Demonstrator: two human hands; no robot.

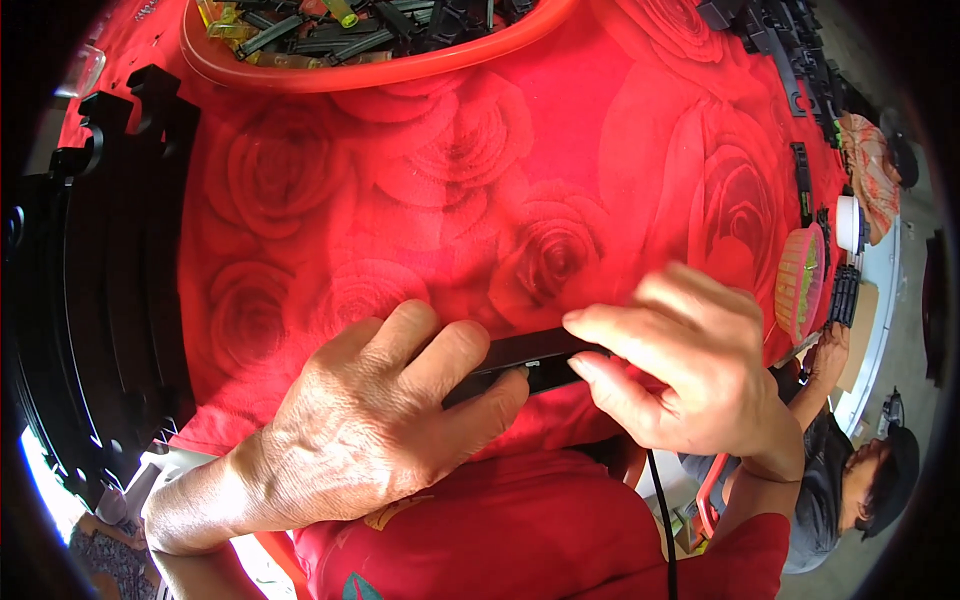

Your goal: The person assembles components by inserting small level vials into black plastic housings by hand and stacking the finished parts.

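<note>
Head view: left hand [375,420] and right hand [690,370], grip round smooth, slim black bar [525,347].

On my feed, a tub [380,78] of parts [375,42] sits on the cloth [600,200], top left of centre; panels [115,300] line the left edge; a bar [530,348] spans left hand [385,410] to right hand [690,365], lower centre; a basket [797,285] stands far right, above a co-worker [830,490].
</note>
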